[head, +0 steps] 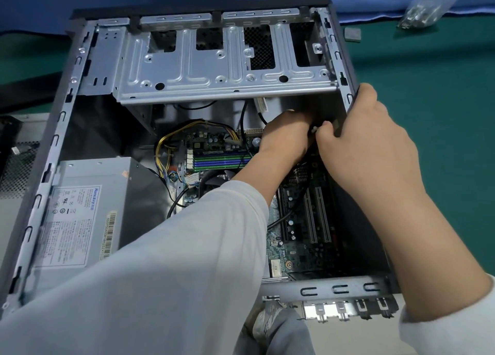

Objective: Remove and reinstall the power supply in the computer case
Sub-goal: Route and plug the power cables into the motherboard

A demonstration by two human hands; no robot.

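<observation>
While the power supply is sitting in the case's near-left corner, long axis running toward the viewer, both hands are working well to its right, under the drive cage. The left hand is curling around something hidden; the right hand is pinching a small white connector, thumb hooking the case wall.

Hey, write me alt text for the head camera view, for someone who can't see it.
Both hands reach into an open computer case lying on a green mat: the left hand and right hand meet at a small white connector near the case's right wall. The grey power supply sits in the lower left corner, with yellow and black cables running to the motherboard.
</observation>
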